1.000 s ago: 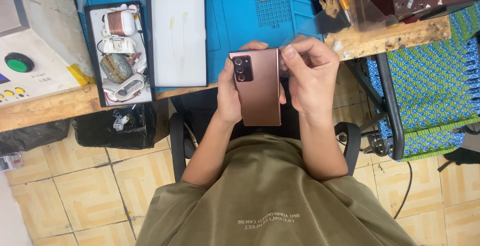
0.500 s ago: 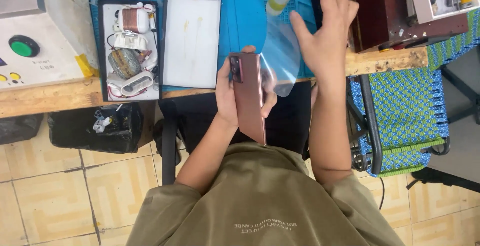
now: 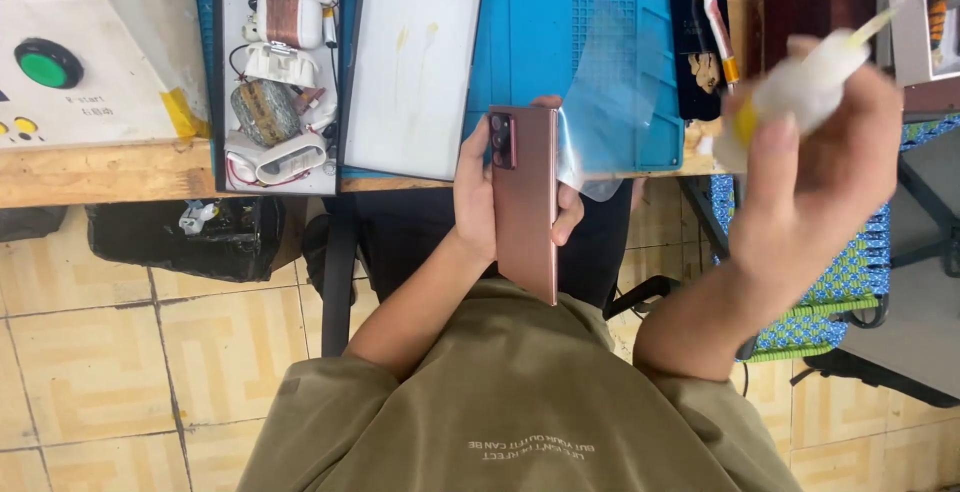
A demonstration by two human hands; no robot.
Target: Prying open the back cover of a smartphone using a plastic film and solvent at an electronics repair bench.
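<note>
At frame centre the left hand grips a bronze phone trailing clear film, while the right hand clasps a blurred squeeze bottle, best tilted slowly over the bench.

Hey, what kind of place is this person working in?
Probably a phone repair bench. The left hand holds a bronze phone over a blue work mat, beside a tray of small parts; the right hand grips a squeeze bottle.
</note>
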